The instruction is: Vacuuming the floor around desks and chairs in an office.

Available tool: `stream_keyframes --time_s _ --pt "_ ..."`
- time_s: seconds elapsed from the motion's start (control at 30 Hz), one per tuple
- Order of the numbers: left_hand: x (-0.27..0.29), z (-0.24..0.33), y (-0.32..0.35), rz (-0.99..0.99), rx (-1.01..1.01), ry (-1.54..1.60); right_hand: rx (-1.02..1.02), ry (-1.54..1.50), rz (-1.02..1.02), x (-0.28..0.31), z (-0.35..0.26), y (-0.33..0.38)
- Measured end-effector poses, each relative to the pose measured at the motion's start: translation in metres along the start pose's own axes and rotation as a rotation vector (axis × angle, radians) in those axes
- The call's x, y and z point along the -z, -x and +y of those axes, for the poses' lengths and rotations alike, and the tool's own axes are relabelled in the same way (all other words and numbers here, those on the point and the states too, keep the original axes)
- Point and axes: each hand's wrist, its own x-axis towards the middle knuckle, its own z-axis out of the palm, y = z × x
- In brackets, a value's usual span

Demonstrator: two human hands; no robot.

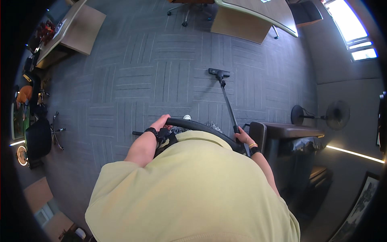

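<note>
With my right hand [242,136] I grip the upper end of a vacuum cleaner wand [229,104], a thin dark tube slanting forward and slightly left. At its far end the black floor head [219,73] rests flat on the grey carpet [173,80]. A thick ribbed vacuum hose [197,124] arches across my front from hand to hand. My left hand [163,121] is closed around the hose near its left bend, its fingers partly hidden. Whatever the hose leads to is out of sight beneath my body.
Close on my right stands a dark brown armchair [290,130], with a black standing fan [338,115] beyond it. Ahead is a wooden desk [242,25]; another desk [82,30] is at the far left. A black swivel chair [39,137] and a person in orange [25,94] are left.
</note>
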Motion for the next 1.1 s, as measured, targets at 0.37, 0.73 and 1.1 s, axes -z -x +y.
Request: stream_keyframes --time_s 0.37,0.73,1.1 --pt "0.012 0.079 -0.046 0.015 0.123 0.168 0.025 0.091 0.020 0.045 -0.092 -0.093" --pt "-0.020 0.256 -0.115 0.112 0.065 0.240 0.004 -0.012 -0.040 0.169 -0.217 -0.237" --pt "-0.042 0.378 -0.162 0.211 -0.179 0.205 -0.044 0.060 -0.030 0.243 -0.316 -0.312"
